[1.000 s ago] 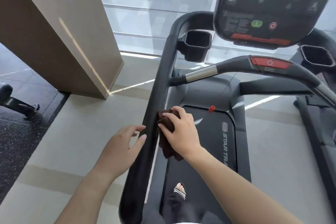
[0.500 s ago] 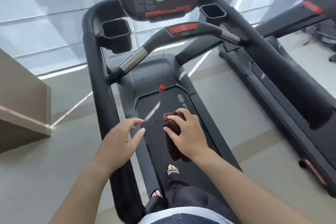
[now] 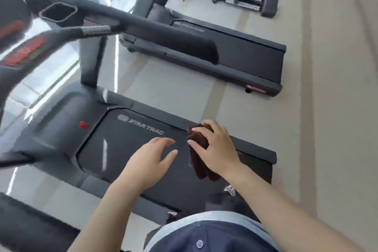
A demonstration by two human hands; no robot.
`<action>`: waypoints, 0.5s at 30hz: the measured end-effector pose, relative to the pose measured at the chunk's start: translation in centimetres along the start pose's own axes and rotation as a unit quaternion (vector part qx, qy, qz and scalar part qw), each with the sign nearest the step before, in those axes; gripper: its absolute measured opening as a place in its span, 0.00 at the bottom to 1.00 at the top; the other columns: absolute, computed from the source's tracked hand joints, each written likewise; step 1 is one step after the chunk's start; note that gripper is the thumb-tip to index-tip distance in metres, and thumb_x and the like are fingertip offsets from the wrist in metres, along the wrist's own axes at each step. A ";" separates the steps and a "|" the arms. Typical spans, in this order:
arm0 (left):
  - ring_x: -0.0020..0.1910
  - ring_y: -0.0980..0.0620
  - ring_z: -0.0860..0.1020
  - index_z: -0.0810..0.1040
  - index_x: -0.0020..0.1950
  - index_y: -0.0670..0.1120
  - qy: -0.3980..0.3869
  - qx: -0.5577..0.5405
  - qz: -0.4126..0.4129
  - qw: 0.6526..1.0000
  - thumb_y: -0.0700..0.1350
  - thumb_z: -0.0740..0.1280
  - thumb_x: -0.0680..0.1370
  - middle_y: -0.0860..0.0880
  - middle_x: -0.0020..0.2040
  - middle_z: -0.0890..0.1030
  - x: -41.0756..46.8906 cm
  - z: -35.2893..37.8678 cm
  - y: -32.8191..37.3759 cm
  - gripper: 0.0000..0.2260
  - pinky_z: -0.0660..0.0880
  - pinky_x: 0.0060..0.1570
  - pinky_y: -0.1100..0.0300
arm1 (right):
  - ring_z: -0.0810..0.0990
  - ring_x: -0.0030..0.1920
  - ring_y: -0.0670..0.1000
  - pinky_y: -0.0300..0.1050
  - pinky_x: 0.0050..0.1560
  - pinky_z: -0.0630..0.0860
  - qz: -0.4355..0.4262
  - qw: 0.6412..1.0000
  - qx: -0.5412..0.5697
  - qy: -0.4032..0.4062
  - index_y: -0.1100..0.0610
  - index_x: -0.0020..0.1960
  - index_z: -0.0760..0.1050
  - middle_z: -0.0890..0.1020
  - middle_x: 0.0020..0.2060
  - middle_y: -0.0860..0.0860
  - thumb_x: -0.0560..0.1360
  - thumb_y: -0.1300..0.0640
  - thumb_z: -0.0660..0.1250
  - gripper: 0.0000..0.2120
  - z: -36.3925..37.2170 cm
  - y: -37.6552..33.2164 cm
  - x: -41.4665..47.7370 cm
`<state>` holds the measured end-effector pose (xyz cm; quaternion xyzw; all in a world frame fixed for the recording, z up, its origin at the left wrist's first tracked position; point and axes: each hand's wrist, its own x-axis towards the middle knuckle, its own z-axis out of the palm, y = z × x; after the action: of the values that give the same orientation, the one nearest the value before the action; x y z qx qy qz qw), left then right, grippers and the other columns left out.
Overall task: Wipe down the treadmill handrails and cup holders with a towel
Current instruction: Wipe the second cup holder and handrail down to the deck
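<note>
My right hand (image 3: 216, 149) grips a bunched dark brown towel (image 3: 199, 149), held in the air over the right edge of the treadmill belt (image 3: 126, 149). My left hand (image 3: 151, 159) hovers beside it, empty, fingers spread. The right handrail (image 3: 155, 35), black and padded, runs across the upper middle, well above and apart from both hands. The right cup holder (image 3: 58, 13) sits at its far end, top left. The centre bar with a red stop button (image 3: 28, 51) crosses the left, blurred. The left handrail (image 3: 30, 227) shows at bottom left.
A second treadmill (image 3: 235, 55) stands to the right on the beige floor. Dumbbells (image 3: 268, 8) and a bench lie at the top right. Bright windows fill the left edge. My feet in sandals (image 3: 230, 190) stand on the belt.
My view has swung from the left handrail to the right side. My right hand left the left rail with the towel and now hangs over the belt; my left hand came off too.
</note>
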<state>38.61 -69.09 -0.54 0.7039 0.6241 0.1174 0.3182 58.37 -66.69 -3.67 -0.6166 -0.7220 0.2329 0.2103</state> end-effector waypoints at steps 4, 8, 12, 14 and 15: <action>0.59 0.58 0.73 0.69 0.66 0.55 -0.065 0.033 0.062 0.995 0.57 0.57 0.77 0.59 0.64 0.72 3.0 2.9 4.9 0.18 0.71 0.58 0.59 | 0.69 0.56 0.54 0.42 0.57 0.65 0.082 0.995 0.004 0.056 0.45 0.59 0.76 0.71 0.60 0.45 0.73 0.42 0.66 0.16 -3.8 5.2 -2.9; 0.59 0.56 0.73 0.69 0.66 0.55 -0.140 0.077 0.091 0.983 0.57 0.57 0.77 0.57 0.64 0.72 5.5 6.5 9.9 0.18 0.70 0.57 0.59 | 0.70 0.56 0.54 0.42 0.57 0.67 0.146 0.984 0.006 0.100 0.46 0.58 0.76 0.71 0.60 0.45 0.73 0.42 0.66 0.16 -7.7 10.8 -5.9; 0.60 0.57 0.72 0.69 0.66 0.54 -0.191 0.090 0.134 0.968 0.57 0.57 0.77 0.56 0.64 0.73 8.1 11.2 16.7 0.18 0.67 0.57 0.62 | 0.71 0.56 0.54 0.41 0.56 0.66 0.192 0.972 0.008 0.138 0.47 0.57 0.77 0.72 0.60 0.47 0.72 0.43 0.67 0.16 -11.8 17.0 -8.7; 0.61 0.57 0.72 0.69 0.66 0.54 -0.196 0.102 0.158 0.962 0.57 0.57 0.77 0.56 0.64 0.73 9.5 13.9 20.5 0.18 0.68 0.58 0.61 | 0.72 0.56 0.54 0.41 0.55 0.66 0.202 0.967 0.016 0.151 0.48 0.57 0.78 0.73 0.59 0.47 0.72 0.44 0.67 0.16 -14.1 20.3 -9.8; 0.61 0.56 0.72 0.69 0.66 0.54 -0.200 0.113 0.169 0.959 0.57 0.57 0.77 0.55 0.65 0.73 10.2 15.3 22.4 0.18 0.68 0.59 0.60 | 0.72 0.55 0.54 0.40 0.55 0.66 0.207 0.965 0.021 0.159 0.49 0.57 0.78 0.73 0.59 0.47 0.72 0.44 0.68 0.16 -15.3 21.9 -10.3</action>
<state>67.21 -64.36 -1.36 0.8394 0.4293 -0.0448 0.3304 86.38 -72.86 -4.58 -0.7769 -0.5311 0.1855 0.2828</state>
